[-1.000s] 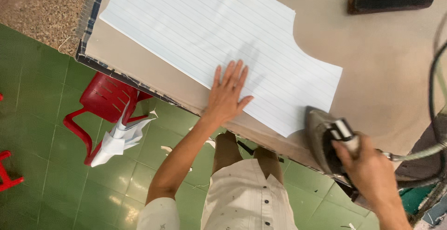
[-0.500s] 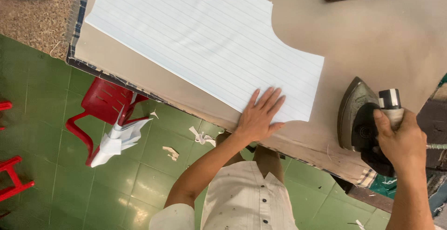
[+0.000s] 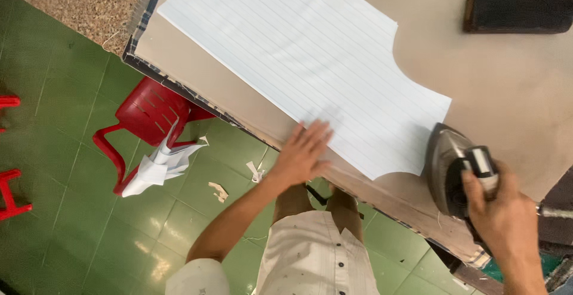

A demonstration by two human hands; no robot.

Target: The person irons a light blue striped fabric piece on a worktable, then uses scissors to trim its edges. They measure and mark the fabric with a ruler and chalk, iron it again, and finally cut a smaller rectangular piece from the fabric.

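Two bare hands work at a beige padded worktop (image 3: 507,86). The right hand (image 3: 500,217) has its fingers clenched around the handle of a grey iron (image 3: 449,167), which sits just beside the near corner of a pale blue striped fabric piece (image 3: 310,62) lying flat on the worktop. The left hand (image 3: 301,152), blurred, has its fingers released and spread at the fabric's near edge. A dark block (image 3: 518,11) lies farther back.
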